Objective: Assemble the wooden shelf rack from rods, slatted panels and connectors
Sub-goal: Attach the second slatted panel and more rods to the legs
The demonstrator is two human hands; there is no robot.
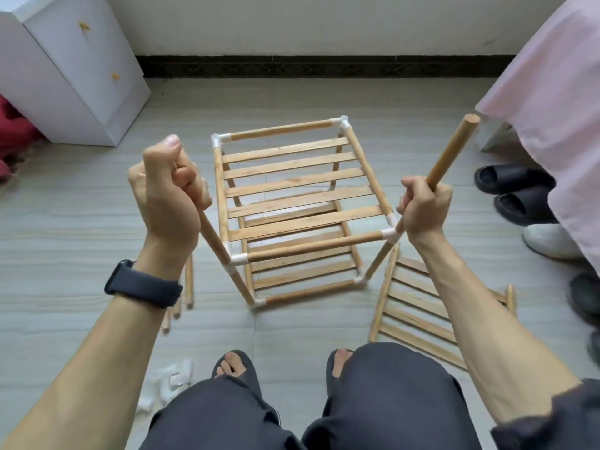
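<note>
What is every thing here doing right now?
rack, standing, two slatted shelves fitted
left rod, foot at a rack corner
right rod, foot at a rack corner
left hand, grips the left rod
right hand, grips the right rod
spare panel, flat on the floor
loose rods, lying on the floor
drawers, shut

I had one view: the wide-angle head camera. It looked forward and down, close over the rack (292, 183) on the floor (81, 222), reaching the far wall (292, 24).
</note>
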